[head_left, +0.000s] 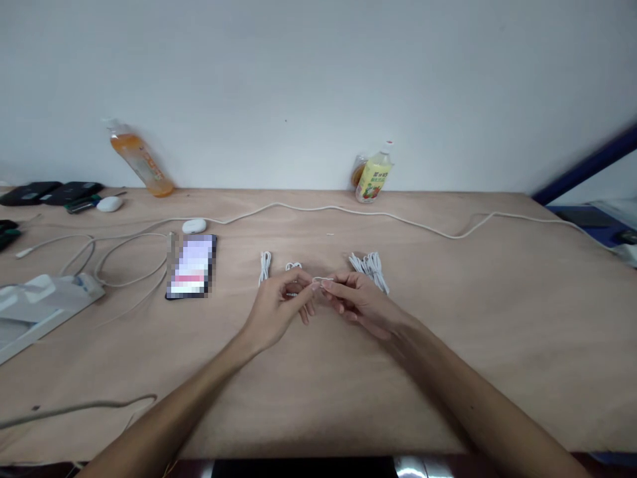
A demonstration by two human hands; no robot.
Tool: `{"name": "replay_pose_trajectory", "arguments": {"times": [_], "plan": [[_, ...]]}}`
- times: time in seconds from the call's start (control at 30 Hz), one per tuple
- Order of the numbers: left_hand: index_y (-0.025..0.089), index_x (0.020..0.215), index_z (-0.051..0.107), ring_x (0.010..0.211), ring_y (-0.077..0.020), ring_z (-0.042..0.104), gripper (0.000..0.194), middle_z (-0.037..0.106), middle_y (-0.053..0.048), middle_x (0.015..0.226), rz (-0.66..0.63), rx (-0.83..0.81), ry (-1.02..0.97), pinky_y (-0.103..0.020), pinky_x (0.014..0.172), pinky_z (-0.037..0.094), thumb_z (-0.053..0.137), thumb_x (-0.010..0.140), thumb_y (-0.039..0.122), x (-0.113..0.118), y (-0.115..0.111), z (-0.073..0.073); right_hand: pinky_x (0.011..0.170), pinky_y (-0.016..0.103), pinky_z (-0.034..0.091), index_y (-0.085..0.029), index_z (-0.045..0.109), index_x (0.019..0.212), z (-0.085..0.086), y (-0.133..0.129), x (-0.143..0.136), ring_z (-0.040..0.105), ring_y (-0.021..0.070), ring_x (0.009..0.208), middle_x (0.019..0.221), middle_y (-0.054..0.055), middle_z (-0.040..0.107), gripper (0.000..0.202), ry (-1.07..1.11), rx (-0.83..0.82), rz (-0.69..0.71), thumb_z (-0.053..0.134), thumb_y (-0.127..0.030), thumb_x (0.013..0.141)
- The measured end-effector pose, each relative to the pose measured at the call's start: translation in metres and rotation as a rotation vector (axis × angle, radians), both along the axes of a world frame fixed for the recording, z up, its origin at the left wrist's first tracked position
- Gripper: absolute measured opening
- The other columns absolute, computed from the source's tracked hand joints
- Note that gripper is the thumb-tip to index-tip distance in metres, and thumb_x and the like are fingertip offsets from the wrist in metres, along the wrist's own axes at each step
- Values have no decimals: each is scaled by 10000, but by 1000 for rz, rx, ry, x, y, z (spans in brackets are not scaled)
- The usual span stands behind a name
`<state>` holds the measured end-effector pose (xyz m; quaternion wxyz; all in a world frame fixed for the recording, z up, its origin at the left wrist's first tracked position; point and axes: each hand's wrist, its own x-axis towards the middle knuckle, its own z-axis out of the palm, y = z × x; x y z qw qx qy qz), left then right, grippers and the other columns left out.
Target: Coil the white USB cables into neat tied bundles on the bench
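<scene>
My left hand point(279, 305) and my right hand point(368, 299) meet above the middle of the table, fingertips close together. Between them is a short visible piece of thin white cord point(324, 279), pinched by the thumb and fingers of both hands. Its ends are hidden by the fingers, so I cannot tell its full length. Just beyond my left hand lie a folded white cable point(265, 265) and a second small white cable bundle point(293, 266), partly covered by the fingers. Behind my right hand rests a larger bunch of white cables point(371, 267).
A phone point(192, 265) and a white earbud case point(194, 226) lie to the left. One long white cord point(328, 208) crosses the table point(497, 318) behind the hands. An orange drink bottle point(142, 162) and a yellow-labelled bottle point(375, 176) stand by the wall. A white tray point(50, 322) sits far left.
</scene>
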<state>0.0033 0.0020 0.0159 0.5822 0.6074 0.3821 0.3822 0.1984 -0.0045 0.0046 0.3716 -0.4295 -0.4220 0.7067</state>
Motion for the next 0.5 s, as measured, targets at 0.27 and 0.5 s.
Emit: {"name": "replay_pose_trajectory", "arguments": {"times": [0.27, 0.5], "plan": [[183, 772, 618, 415, -109, 557, 410, 618, 27, 523, 4, -92, -59, -206, 412, 481, 812, 868, 531, 1, 1, -1, 393, 227, 242, -203, 710, 817, -11, 1, -4, 347, 69, 440, 552, -81, 505, 498, -96, 158, -88, 861, -674, 754], [197, 746, 577, 403, -106, 560, 406, 608, 41, 566, 34, -227, -123, -195, 342, 429, 827, 812, 509, 2, 2, -4, 475, 253, 362, -228, 681, 817, -12, -5, -14, 434, 104, 534, 680, -39, 579, 412, -200, 400, -238, 802, -620, 855]]}}
